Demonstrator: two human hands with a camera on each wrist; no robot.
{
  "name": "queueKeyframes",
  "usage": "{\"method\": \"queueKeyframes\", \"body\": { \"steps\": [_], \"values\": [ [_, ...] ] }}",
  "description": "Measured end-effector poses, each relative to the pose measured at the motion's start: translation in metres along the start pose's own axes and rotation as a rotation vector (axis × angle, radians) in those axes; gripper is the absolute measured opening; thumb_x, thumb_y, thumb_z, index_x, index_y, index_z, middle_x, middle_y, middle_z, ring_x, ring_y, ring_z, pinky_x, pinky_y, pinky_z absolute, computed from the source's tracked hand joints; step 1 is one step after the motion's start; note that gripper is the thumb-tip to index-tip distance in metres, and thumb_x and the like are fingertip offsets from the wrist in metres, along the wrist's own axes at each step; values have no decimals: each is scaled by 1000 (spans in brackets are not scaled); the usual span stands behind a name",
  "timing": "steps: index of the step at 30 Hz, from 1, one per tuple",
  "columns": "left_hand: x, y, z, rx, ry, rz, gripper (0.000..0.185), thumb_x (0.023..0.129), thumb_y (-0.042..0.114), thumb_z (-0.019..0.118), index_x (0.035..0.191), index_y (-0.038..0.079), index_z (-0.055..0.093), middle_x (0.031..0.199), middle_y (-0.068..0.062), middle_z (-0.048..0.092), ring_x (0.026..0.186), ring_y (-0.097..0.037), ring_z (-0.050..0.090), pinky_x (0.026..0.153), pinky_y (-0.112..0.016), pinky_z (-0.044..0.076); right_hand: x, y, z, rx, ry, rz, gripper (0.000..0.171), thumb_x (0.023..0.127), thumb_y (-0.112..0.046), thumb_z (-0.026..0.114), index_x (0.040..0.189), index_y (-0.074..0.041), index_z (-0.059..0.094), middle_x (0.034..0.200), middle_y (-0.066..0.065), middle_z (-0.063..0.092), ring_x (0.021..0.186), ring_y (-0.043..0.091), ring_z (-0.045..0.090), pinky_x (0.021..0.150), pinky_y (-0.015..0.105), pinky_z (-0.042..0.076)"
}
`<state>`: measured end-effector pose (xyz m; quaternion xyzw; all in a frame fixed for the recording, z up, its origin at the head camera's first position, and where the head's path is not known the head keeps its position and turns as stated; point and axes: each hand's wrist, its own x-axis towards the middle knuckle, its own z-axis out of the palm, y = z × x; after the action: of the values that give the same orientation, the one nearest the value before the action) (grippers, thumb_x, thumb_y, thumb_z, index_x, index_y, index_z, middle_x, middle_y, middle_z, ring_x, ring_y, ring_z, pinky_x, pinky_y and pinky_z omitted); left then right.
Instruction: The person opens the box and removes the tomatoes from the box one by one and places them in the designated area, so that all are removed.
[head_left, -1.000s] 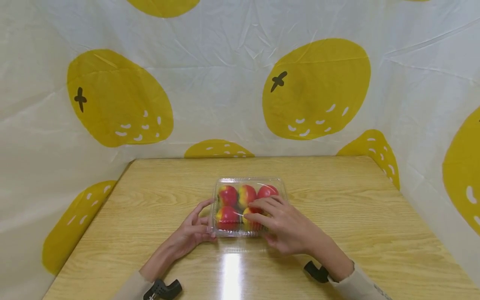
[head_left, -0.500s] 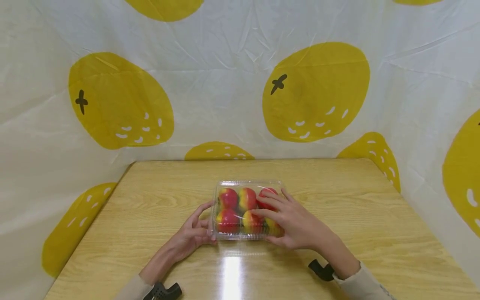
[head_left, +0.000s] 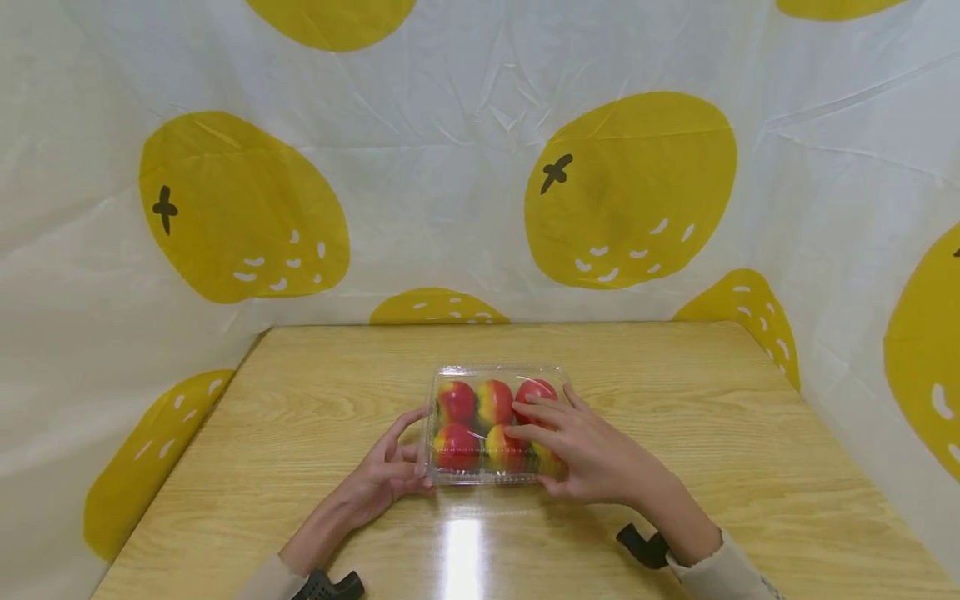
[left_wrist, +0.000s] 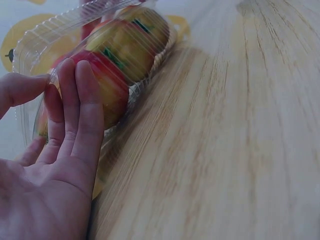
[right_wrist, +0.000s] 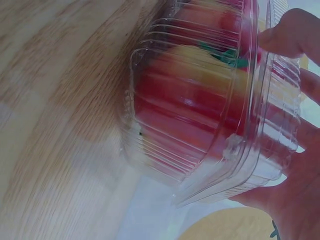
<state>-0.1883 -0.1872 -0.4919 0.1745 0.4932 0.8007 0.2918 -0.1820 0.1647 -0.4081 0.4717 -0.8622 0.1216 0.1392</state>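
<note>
Two bare hands frame a clear plastic clamshell box (head_left: 495,421) of red-and-yellow apples (head_left: 456,402) that sits closed near the middle of a light wooden table (head_left: 675,433). The left hand (head_left: 386,471) lies at the box's left end — the wrist view shows its fingers (left_wrist: 80,115) straight and together, pressed flat against the ribbed side wall, thumb apart near the lid's rim, nothing gripped. The right hand (head_left: 588,450) rests over the right end — fingers spread across the lid, thumb at the near edge, loosely cupping the box rather than pinching it. Six apples show through the lid, in two rows of three. Behind the table hangs a white cloth (head_left: 450,167) printed with large yellow fruits.
</note>
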Motion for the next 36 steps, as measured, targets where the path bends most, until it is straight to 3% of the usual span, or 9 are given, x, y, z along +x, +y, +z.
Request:
{"method": "queueKeyframes", "body": {
  "steps": [5, 11, 27, 31, 36],
  "values": [
    [-1, -1, -2, 7, -7, 8, 91, 92, -6, 56, 165, 23, 10, 92, 2, 67, 85, -16, 69, 89, -37, 59, 0, -2, 2, -25, -3, -10, 76, 71, -22, 88, 142, -24, 61, 147, 8, 60, 139, 28, 54, 118, 76, 22],
    [0, -1, -1, 13, -8, 12, 91, 93, -6, 56, 164, 24, 9, 91, 2, 66, 84, -15, 69, 88, -36, 59, 1, -3, 2, -43, -8, -26, 78, 69, -14, 83, 144, -24, 60, 148, 6, 60, 137, 28, 56, 112, 79, 28],
    [1, -2, 0, 23, -1, 0, 93, 93, -5, 57, 165, 25, 7, 94, 1, 68, 88, -17, 70, 89, -39, 59, 0, -5, 5, -58, -66, -4, 85, 68, -10, 80, 149, -25, 56, 156, 8, 53, 143, 39, 51, 113, 78, 26],
    [2, -1, -1, 39, 13, -8, 94, 94, -3, 60, 165, 26, 6, 102, -2, 70, 91, -18, 71, 91, -41, 59, 0, -5, 6, -87, -53, -17, 83, 69, -11, 79, 148, -23, 56, 156, 9, 53, 143, 40, 51, 116, 76, 25],
    [2, -1, -1, 51, 32, -22, 95, 95, -2, 62, 166, 27, 5, 117, -6, 72, 103, -21, 73, 95, -44, 58, -1, -5, 8, -98, -45, -21, 82, 71, -13, 78, 149, -23, 55, 156, 9, 52, 142, 40, 51, 126, 66, 14]
  ]
}}
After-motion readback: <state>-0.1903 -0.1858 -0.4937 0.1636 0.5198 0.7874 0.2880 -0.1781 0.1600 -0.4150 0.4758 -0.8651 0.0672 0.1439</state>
